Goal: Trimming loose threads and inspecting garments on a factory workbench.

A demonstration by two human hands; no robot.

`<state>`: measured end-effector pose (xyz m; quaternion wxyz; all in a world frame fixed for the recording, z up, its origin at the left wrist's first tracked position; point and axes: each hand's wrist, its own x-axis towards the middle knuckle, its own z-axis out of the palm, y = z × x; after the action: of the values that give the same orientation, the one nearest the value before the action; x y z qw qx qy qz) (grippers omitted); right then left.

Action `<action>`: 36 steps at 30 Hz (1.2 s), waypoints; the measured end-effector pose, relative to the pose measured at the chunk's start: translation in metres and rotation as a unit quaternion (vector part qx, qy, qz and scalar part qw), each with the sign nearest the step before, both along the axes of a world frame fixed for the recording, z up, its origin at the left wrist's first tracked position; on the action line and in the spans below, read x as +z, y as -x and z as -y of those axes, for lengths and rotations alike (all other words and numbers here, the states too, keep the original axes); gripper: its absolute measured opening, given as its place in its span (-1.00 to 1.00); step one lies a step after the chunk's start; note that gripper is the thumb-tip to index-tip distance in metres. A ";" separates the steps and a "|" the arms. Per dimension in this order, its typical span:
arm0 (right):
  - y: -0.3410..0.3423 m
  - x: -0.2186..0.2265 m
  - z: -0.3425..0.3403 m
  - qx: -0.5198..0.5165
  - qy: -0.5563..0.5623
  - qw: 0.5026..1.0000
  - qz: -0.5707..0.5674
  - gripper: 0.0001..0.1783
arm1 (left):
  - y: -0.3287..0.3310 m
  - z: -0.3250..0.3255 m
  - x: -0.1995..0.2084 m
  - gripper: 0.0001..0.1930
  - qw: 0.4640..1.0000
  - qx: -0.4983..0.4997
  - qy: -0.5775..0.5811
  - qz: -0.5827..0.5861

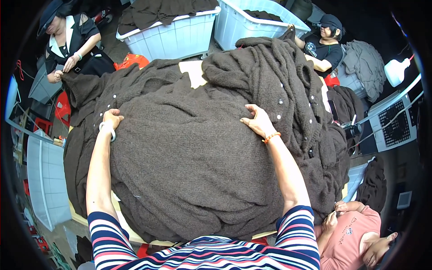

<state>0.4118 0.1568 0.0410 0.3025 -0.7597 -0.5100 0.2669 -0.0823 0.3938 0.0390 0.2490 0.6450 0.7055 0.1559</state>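
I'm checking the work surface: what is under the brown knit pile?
Pale tabletop shows through a gap and at some edges of the brown knit pile; whatever else lies beneath is covered.

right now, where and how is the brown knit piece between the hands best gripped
Pinch the brown knit piece from above, probably at its far left and right, by the left hand and right hand: it spreads broadly between them, with loose folds toward its far side.

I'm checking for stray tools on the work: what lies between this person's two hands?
In the head view, only dark brown knit cloth, lightly creased, spans the stretch from the left hand to the right hand.
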 end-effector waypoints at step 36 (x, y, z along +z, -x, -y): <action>-0.060 0.000 0.228 -0.130 0.013 0.978 0.165 -0.75 | 0.025 0.233 0.053 -0.89 0.952 -0.213 -0.218 0.033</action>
<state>0.4722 -0.0714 0.0412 0.2358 -0.8571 -0.4463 0.1029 -0.1075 0.1607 0.0924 0.1531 0.8135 0.4915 0.2706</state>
